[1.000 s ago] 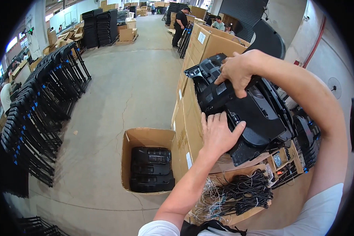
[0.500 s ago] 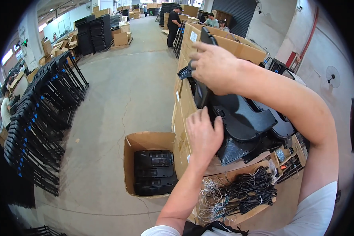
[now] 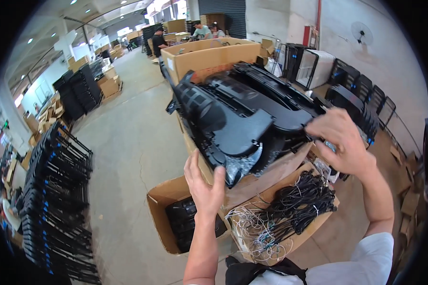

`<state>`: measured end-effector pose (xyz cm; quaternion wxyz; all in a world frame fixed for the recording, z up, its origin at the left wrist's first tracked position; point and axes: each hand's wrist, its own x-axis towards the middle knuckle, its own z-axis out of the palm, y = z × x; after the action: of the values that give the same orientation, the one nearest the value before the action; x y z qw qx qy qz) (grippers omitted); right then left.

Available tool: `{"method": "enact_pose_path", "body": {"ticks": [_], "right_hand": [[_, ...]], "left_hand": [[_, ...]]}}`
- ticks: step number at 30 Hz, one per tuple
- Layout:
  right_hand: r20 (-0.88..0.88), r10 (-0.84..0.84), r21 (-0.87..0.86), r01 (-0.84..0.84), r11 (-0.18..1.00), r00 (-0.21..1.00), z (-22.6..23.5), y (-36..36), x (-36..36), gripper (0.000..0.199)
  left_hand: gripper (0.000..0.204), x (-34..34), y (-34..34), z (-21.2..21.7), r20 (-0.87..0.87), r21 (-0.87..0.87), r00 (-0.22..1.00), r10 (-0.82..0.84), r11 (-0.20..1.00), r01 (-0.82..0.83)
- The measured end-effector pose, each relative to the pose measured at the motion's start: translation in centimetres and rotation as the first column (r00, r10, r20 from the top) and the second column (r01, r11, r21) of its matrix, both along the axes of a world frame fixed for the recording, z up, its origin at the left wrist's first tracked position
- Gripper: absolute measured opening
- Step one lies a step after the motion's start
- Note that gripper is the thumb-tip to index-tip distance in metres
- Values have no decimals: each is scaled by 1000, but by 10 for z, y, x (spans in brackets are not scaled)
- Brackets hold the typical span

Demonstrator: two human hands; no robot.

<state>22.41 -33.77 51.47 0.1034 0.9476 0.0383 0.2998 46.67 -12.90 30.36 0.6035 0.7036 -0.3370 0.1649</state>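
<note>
Several large black moulded plastic covers (image 3: 245, 130) lie piled on top of a tall cardboard box in front of me. Clear plastic film (image 3: 245, 166) shows at the near corner of the front cover. My left hand (image 3: 205, 190) is beside that near left corner, thumb and fingers apart, holding nothing. At the right end of the pile is my right hand (image 3: 343, 142), fingers bent and spread from the thumb, close to a cover's edge. Whether its fingertips touch the cover I cannot tell.
An open carton (image 3: 164, 192) with black plastic parts stands on the floor at the left. Nearer me, another carton holds bundled black cables (image 3: 302, 202) and white wires (image 3: 252, 228). Black metal frames (image 3: 57, 199) stand stacked far left. People work beyond a large box (image 3: 214, 57).
My view has turned right. The upright black part between my hands is now down on the pile's left side. My right hand has moved from the far left end to the right side.
</note>
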Motion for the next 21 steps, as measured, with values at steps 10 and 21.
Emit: {"method": "enact_pose_path", "body": {"ticks": [10,21], "right_hand": [[-216,-293,542,364,757,932,-227,-71,-269,21],[-775,-327,542,835,93,540,-468,-130,-609,34]], "left_hand": [[73,-29,-26,10,340,144,931,133,971,-191],[42,-455,-176,-89,-292,511,861,-417,693,509]]}}
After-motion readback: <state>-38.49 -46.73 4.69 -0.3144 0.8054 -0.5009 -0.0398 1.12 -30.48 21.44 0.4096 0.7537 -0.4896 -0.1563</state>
